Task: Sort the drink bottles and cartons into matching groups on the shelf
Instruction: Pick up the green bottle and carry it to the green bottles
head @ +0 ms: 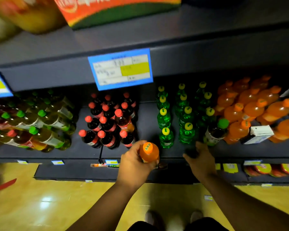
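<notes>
My left hand [133, 165] was wrapped around an orange bottle [148, 153], fingers curled on its body and its cap facing up. I held it just over the front edge of the shelf [147, 117], in front of the cola bottles [107, 124]. My right hand [200, 160] reached over the same edge, near a green-capped bottle [215, 132]. That hand was blurred, with something dark at its fingertips, so I could not tell whether it was closed on anything.

A bare strip of shelf ran between the cola bottles and the green bottles [165, 120] with yellow caps. A second bare strip ran along the front edge, ahead of every group. The green-capped bottle stood at the front of the right-hand green column, beside the pile of orange bottles [250, 104]. A white carton [257, 134] lay against the front of that pile. Tea bottles [40, 124] crowded the left end. A blue price tag [122, 69] hung from the shelf lip above the cola bottles.
</notes>
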Demonstrator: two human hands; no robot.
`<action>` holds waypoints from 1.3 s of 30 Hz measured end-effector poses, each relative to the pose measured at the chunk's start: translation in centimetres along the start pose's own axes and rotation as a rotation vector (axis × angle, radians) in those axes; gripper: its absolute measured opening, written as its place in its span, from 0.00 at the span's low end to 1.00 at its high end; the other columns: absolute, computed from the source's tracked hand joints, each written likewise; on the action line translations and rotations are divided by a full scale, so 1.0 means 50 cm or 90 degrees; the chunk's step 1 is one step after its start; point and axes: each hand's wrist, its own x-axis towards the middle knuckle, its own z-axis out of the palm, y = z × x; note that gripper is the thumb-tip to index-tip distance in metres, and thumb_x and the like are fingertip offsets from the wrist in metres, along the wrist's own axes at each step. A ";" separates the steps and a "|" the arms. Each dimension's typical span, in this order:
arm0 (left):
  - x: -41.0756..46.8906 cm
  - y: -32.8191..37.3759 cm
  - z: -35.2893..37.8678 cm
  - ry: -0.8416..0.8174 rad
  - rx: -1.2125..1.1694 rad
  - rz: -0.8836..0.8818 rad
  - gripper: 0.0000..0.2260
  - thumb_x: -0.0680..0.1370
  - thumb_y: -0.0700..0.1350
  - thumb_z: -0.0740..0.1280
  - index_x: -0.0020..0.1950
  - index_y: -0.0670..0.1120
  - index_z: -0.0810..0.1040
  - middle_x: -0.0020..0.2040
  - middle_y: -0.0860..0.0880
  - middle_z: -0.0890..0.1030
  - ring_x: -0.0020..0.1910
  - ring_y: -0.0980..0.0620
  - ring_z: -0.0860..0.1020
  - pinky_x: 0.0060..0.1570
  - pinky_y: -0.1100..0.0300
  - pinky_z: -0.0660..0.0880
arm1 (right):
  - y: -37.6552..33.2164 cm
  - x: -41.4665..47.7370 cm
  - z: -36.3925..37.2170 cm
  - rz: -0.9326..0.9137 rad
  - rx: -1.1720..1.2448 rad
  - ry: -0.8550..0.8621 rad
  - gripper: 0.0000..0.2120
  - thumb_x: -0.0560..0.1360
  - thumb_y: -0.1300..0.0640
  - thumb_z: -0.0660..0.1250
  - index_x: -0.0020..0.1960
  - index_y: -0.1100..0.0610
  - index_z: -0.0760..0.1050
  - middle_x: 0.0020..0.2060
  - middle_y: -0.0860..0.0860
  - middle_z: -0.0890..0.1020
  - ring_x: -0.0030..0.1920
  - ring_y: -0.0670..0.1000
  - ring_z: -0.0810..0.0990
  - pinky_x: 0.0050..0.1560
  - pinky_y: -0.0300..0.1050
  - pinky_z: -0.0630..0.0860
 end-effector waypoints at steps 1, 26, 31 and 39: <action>-0.006 0.008 -0.011 -0.002 0.005 0.002 0.26 0.63 0.42 0.82 0.58 0.56 0.79 0.47 0.57 0.86 0.47 0.60 0.83 0.52 0.51 0.82 | 0.000 -0.027 -0.010 0.003 0.021 0.004 0.29 0.69 0.57 0.78 0.67 0.55 0.72 0.60 0.53 0.81 0.61 0.57 0.79 0.60 0.49 0.75; -0.177 0.245 0.052 -0.141 0.022 0.188 0.27 0.63 0.46 0.82 0.59 0.57 0.79 0.48 0.61 0.83 0.46 0.69 0.80 0.46 0.72 0.77 | -0.162 -0.294 -0.195 -0.173 0.132 -0.070 0.30 0.69 0.62 0.74 0.65 0.38 0.72 0.55 0.37 0.82 0.56 0.36 0.79 0.59 0.41 0.77; -0.194 0.275 0.109 -0.198 0.037 0.166 0.33 0.63 0.47 0.83 0.66 0.57 0.76 0.55 0.61 0.81 0.53 0.66 0.80 0.53 0.74 0.75 | -0.118 -0.296 -0.254 -0.139 0.152 -0.058 0.27 0.63 0.46 0.73 0.61 0.39 0.74 0.50 0.38 0.84 0.51 0.37 0.81 0.52 0.40 0.78; -0.209 0.251 0.155 -0.170 -0.094 0.089 0.44 0.60 0.51 0.83 0.72 0.61 0.67 0.72 0.61 0.72 0.73 0.63 0.69 0.67 0.71 0.67 | -0.044 -0.240 -0.364 -0.121 0.154 -0.005 0.29 0.63 0.47 0.81 0.60 0.40 0.74 0.49 0.40 0.84 0.51 0.41 0.82 0.56 0.49 0.79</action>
